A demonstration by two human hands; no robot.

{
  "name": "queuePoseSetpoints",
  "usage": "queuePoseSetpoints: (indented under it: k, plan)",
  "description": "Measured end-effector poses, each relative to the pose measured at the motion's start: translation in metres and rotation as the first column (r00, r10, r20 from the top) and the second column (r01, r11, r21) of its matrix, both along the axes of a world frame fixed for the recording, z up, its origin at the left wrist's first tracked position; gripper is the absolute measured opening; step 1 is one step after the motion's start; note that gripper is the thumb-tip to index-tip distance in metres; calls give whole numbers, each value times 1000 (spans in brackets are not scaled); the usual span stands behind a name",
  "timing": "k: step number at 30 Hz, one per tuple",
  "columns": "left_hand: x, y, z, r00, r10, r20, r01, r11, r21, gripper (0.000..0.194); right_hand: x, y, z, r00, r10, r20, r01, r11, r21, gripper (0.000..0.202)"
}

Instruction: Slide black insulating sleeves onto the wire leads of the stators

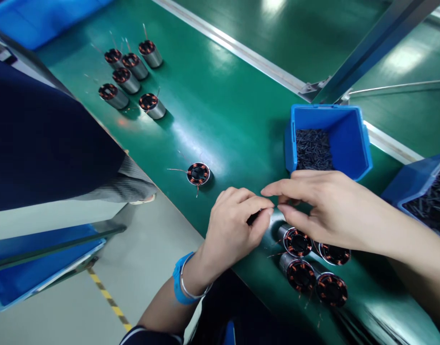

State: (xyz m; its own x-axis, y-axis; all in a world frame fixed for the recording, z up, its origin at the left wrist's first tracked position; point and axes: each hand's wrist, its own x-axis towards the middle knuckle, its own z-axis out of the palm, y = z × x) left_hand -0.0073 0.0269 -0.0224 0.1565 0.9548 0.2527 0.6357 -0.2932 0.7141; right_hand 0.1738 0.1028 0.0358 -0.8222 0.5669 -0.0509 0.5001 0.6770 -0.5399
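My left hand (237,218), with a blue band and a thin bangle at the wrist, is closed in a pinch, thumb against index finger. What the pinch holds, if anything, is too small to make out. My right hand (313,201) reaches in from the right, its index finger and thumb apart close to the left fingertips. I see nothing between them. Below the right hand stand several wound motor stators (300,274) with copper coils and steel sleeves. A single stator (198,174), its wire ends sticking out, stands beyond my left hand.
A blue bin (329,115) of short black tube pieces (314,148) stands behind my right hand; another bin (413,189) is at the right edge. More stators (129,72) stand at the bench's far left. A person in dark clothing (50,139) is beside the green bench (223,105).
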Motion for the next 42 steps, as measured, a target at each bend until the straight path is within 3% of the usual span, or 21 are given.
queuePoseSetpoints:
  k: [42]
  plan:
    - [0,0,-1,1000,5,19,-5,1000,16,7,-1,0,2,1000,14,26,-15,1000,20,24]
